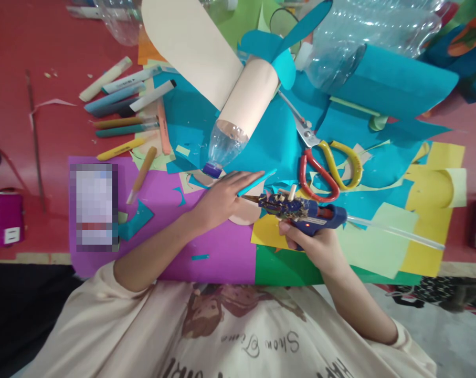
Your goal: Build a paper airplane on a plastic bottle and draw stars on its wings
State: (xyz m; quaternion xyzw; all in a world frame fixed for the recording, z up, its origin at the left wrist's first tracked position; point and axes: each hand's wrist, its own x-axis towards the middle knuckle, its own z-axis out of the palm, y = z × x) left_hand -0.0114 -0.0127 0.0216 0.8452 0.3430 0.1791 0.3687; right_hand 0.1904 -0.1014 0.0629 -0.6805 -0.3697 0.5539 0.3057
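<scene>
My right hand (314, 244) is wrapped round the handle of a dark blue hot glue gun (300, 210), a small orange light glowing on its side. A clear glue stick (395, 231) sticks out of the gun's back. The nozzle points left at a narrow blue paper strip (257, 184), which my left hand (225, 197) holds between its fingers. Just beyond my left hand lies a plastic bottle (228, 140) with a purple cap, its body wrapped in cream paper. Blue paper pieces (261, 44) and a large cream paper wing (194, 47) are at its far end.
Scissors (310, 136) with red and yellow handles lie right of the bottle. Several markers (123, 100) are spread at the left, above a phone-like blurred rectangle (96, 205). A blue-wrapped bottle (395, 79) lies back right. Paper scraps cover purple, green and yellow sheets.
</scene>
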